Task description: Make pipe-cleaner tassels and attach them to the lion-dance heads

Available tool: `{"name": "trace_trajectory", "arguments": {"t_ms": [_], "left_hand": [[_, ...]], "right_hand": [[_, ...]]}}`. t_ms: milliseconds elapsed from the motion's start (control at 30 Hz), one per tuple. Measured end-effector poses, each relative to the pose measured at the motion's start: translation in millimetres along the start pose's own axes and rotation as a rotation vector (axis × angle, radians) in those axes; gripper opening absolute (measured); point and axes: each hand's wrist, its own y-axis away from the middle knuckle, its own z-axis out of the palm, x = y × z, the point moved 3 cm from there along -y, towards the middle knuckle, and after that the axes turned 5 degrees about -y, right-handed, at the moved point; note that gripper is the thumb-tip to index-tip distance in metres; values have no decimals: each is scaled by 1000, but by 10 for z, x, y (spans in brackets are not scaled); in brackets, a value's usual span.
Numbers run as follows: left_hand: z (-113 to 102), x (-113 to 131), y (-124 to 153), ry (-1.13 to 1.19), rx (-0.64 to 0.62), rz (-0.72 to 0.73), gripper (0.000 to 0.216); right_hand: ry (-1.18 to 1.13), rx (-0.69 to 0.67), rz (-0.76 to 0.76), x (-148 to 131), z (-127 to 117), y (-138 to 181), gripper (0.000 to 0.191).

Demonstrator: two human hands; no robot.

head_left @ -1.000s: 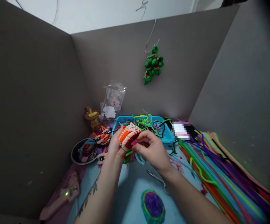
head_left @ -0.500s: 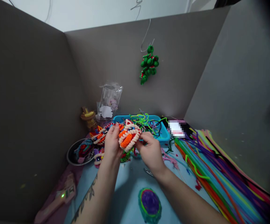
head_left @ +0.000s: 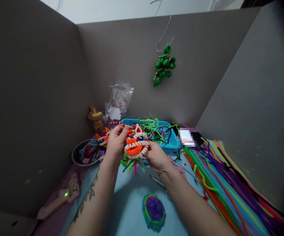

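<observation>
A lion-dance head point(head_left: 136, 146) made of fuzzy pipe cleaners in cream, orange, red and blue is held up between my hands. Its face and orange mouth are turned toward me. My left hand point(head_left: 116, 142) pinches it at the left upper edge, beside a string of red and white beads point(head_left: 116, 123). At the other side, my right hand point(head_left: 158, 158) grips it, its fingertips partly hidden behind the head. Coloured pipe-cleaner ends point(head_left: 133, 165) show below. Under my right wrist lie metal scissors point(head_left: 158, 180), partly covered.
A blue tray point(head_left: 175, 142) of pipe-cleaner scraps stands behind my hands. Left are a metal bowl point(head_left: 74, 160), a lidded cup point(head_left: 96, 119) and a pink glue gun point(head_left: 58, 203). Bundled pipe cleaners point(head_left: 220, 183) lie right. A purple-green oval piece point(head_left: 154, 211) lies in front; a green ornament point(head_left: 164, 65) hangs.
The lion head has turned, so its face and mouth now show more squarely. My right hand has shifted behind its edge. The whole view has shifted slightly.
</observation>
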Motion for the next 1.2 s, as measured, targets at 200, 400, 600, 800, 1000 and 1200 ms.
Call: {"name": "trace_trajectory", "arguments": {"t_ms": [200,400,600,800,1000,1200], "left_hand": [[-23,62,5,-19,-71,-18,35],[-68,92,12,-21,-120,-28,35],[-74,149,36,-70,-122,0,30],[-109,186,51,-218,-116,22,27],[-122,196,47,-265,-112,52,29],[-86,184,50,-285,-125,34,29]], "right_hand": [[-79,-135,55,-5,98,55,44],[-194,-167,113,8,170,95,53],[-172,-52,40,86,108,46,55],[74,-32,-8,186,-21,-10,24],[216,-111,-79,154,25,0,11],[176,-18,-104,198,-4,-4,11]]}}
